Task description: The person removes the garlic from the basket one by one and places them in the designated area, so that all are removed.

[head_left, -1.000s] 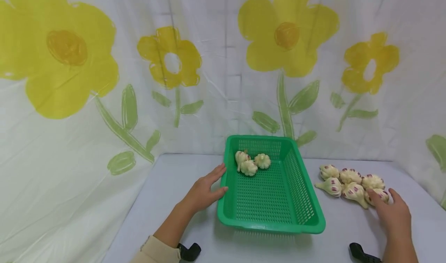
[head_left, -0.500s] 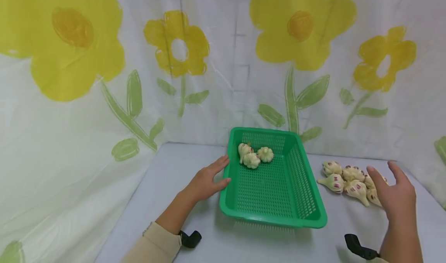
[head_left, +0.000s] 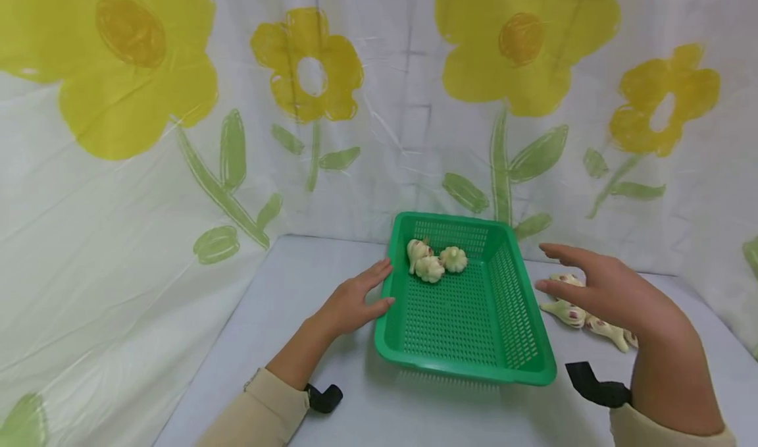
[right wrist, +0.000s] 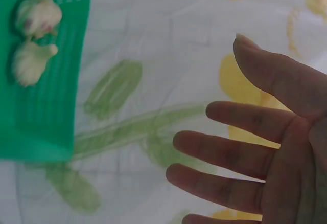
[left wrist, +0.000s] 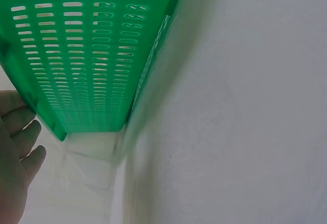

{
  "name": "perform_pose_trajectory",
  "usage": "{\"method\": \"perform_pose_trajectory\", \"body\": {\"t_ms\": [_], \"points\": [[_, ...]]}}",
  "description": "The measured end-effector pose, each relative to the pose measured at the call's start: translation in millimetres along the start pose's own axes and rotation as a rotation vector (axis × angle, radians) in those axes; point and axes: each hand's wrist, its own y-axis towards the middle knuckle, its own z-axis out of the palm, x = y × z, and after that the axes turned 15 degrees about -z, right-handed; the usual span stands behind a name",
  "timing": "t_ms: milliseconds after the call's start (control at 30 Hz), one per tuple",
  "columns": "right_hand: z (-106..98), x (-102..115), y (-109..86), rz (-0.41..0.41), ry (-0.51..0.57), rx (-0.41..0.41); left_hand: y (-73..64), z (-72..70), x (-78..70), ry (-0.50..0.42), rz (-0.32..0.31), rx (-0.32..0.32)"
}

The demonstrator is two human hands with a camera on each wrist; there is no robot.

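A green plastic basket point(head_left: 464, 368) stands on the table with 3 garlic bulbs point(head_left: 429, 270) in its far left part. My left hand point(head_left: 349, 307) rests its extended fingertips against the basket's left rim; in the left wrist view those fingers point(left wrist: 26, 137) lie beside the basket's outer side. Raised just right of the basket, my right hand point(head_left: 618, 297) has thumb and fingers spread with nothing between them. Behind and below it lie several purple-streaked garlic bulbs point(head_left: 565, 314), partly hidden by the hand. The right wrist view shows the palm point(right wrist: 291, 178) bare.
The white table point(head_left: 331, 394) ends at a hanging white cloth point(head_left: 379, 190) painted with yellow flowers, close behind the basket. A black wrist mount point(head_left: 598, 386) sticks out from the right forearm, another mount point(head_left: 324, 398) from the left.
My right hand has lifted from the garlic pile on the right and moved left toward the basket's right rim, holding nothing. The left hand stays at the left rim. The head view has shifted slightly.
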Motion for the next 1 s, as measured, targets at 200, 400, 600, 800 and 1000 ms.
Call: {"method": "perform_pose_trajectory", "body": {"t_ms": [200,400,600,800,1000], "points": [[-6,37,50.5,-0.110,0.017,0.030,-3.7,1.4,3.4,-0.002,-0.018,0.005],[7,40,90.2,-0.128,0.101,0.064,-8.2,5.0,4.1,-0.013,-0.033,0.038],[29,35,134.6,-0.141,0.203,0.054,-4.3,5.3,2.3,0.007,0.003,0.020],[60,25,178.5,-0.111,0.289,-0.056,1.7,1.3,-0.9,0.005,0.014,0.017],[81,16,196.3,-0.128,0.324,-0.155,3.2,-6.4,0.2,0.013,0.003,0.035]]}}
